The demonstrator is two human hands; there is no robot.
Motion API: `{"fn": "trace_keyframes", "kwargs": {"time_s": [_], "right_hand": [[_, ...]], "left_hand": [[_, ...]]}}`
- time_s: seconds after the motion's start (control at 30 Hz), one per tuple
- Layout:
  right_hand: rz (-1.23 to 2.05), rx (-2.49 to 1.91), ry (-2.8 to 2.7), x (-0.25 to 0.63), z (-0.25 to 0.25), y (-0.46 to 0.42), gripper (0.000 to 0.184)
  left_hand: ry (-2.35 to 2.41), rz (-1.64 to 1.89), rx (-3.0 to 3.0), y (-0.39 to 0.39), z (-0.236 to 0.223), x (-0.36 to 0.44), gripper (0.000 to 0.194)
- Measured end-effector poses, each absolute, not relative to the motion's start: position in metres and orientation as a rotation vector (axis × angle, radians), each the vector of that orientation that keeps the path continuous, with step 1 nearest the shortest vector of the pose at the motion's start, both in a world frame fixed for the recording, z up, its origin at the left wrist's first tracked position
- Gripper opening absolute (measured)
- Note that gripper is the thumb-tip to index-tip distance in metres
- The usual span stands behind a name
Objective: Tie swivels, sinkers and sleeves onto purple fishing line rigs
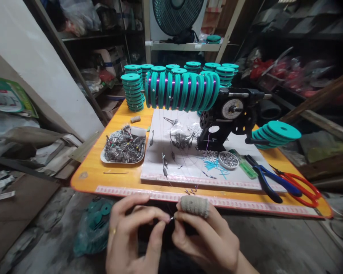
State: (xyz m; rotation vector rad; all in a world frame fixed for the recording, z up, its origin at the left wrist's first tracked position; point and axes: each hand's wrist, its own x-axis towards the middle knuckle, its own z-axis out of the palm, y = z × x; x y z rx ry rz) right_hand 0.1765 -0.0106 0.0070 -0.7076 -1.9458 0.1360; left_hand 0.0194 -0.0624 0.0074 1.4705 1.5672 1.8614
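My left hand [131,232] and my right hand [207,236] meet in front of the table's near edge. Between their fingertips is a small shiny metal piece [172,218], too tiny to name exactly. Both hands are closed in a pinch at it; a thin line seems to run up from there. A grey ribbed cloth sleeve [194,206] wraps a finger of my right hand. Just beyond, a few tiny metal pieces [191,191] lie near the measuring tape [246,205] along the edge. Teal spools [183,91] wound with purple line sit on a black winding machine [227,114].
A white tray [103,158] of wire-and-weight pieces stands left. Toward the right lie a round dish [228,166] of metal bits, blue-handled pliers [277,180] and red-handled scissors [311,190]. Stacked teal spools [131,91] line the back; a bag [93,228] of spools is below.
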Motion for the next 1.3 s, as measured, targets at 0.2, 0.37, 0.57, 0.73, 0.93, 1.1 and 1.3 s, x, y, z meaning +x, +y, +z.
{"fn": "trace_keyframes", "kwargs": {"time_s": [0.2,0.37,0.57,0.73,0.93,1.1,1.3], "right_hand": [[-0.01,-0.818,-1.862,0.182,0.013,-0.007,0.02],[0.108,-0.664,-1.899,0.181,0.01,-0.008,0.019],[0.309,-0.751,-1.89,0.18,0.018,-0.012,0.02],[0.435,-0.776,-1.846,0.181,0.025,-0.008,0.016],[0.494,-0.767,-1.84,0.18,0.026,-0.005,0.012],[0.536,-0.774,-1.851,0.181,0.027,-0.004,0.011],[0.493,-0.783,-1.889,0.18,0.022,-0.006,0.01]], "left_hand": [[1.395,1.611,0.829,-0.057,-0.009,0.026,0.021],[0.971,1.151,0.224,-0.044,0.005,0.038,0.043],[0.879,1.182,0.167,-0.033,0.021,0.038,0.037],[1.126,1.324,0.695,-0.036,0.009,0.033,0.025],[1.337,1.482,1.385,-0.039,0.006,0.029,0.009],[1.379,1.568,1.627,-0.038,0.008,0.029,0.012],[1.398,1.588,1.589,-0.044,-0.004,0.026,0.016]]}}
